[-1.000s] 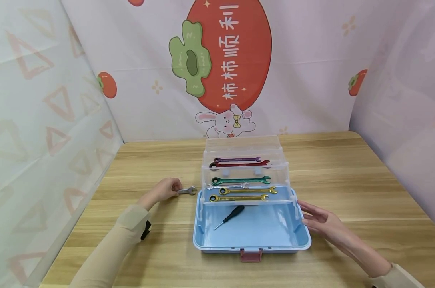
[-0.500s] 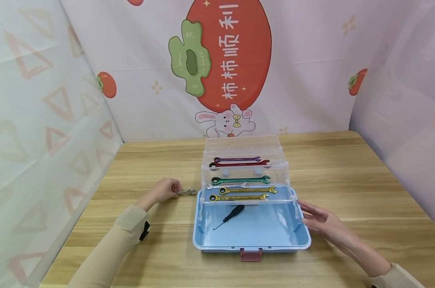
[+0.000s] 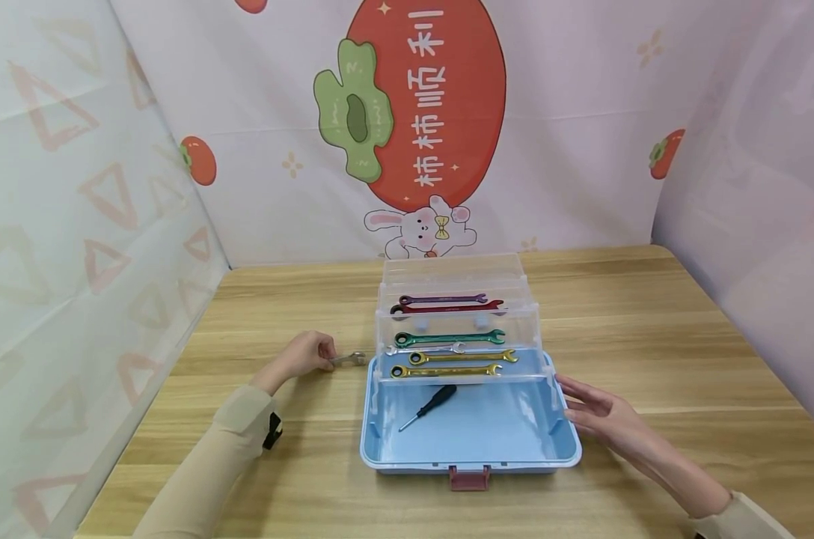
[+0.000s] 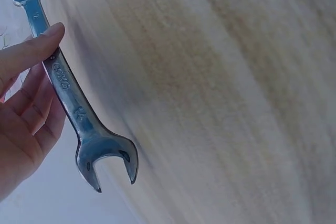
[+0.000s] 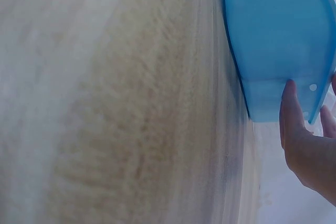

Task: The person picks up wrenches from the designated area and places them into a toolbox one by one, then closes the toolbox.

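Note:
My left hand (image 3: 304, 353) pinches a silver double open-end wrench (image 4: 69, 92) between thumb and fingers, just left of the toolbox. In the left wrist view its larger jaw end points down and its smaller end sticks out above the thumb. A light blue toolbox (image 3: 474, 438) stands with its clear trays (image 3: 458, 329) raised. Against the box's right wall rests my right hand (image 3: 605, 419), fingers extended; in the right wrist view a fingertip touches the blue side (image 5: 273, 40). A black-handled screwdriver (image 3: 437, 398) lies slanted in the box's bottom.
Several combination wrenches lie across the trays, among them a purple wrench (image 3: 444, 299), a red wrench (image 3: 447, 308), a green wrench (image 3: 450, 339) and a gold wrench (image 3: 447, 370). A reddish latch (image 3: 469, 479) hangs at the box's front. The wooden table (image 3: 649, 329) meets a printed cloth behind.
The wrench in my left hand has turned slightly, its open end now looking narrower from the head view. My right hand stays at the toolbox wall.

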Available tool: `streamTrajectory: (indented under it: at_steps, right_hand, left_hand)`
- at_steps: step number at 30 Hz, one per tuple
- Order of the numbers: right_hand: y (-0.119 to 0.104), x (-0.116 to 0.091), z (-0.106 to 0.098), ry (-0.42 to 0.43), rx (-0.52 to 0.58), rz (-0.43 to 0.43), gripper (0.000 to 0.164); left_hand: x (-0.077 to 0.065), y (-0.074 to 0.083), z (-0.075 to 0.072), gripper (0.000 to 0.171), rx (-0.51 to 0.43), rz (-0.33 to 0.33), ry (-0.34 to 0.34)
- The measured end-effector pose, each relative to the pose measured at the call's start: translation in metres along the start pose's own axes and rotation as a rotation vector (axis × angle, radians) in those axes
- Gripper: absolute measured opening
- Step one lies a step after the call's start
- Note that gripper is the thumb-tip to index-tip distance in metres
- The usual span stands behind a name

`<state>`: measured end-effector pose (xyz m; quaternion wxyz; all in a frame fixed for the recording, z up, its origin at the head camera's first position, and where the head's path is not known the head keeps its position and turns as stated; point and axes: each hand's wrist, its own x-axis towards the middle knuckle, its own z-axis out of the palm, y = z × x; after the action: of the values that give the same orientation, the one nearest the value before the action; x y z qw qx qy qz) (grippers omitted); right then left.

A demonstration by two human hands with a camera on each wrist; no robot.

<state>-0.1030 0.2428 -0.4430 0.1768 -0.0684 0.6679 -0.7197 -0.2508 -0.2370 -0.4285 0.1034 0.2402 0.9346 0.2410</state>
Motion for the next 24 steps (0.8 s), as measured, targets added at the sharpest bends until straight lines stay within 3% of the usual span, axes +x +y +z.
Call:
streamTrajectory:
  at_steps: [12,24]
  right_hand:
    - [-0.003,0.001,0.001,0.034,-0.1,0.066,0.055]
    - [-0.003,0.001,0.0,0.018,-0.098,0.061,0.056]
  left_hand:
    - [-0.003,0.006,-0.015,0.009,-0.063,0.019,0.078]
    - [-0.002,0.017,-0.035,0.008,-0.114,0.054,0.127]
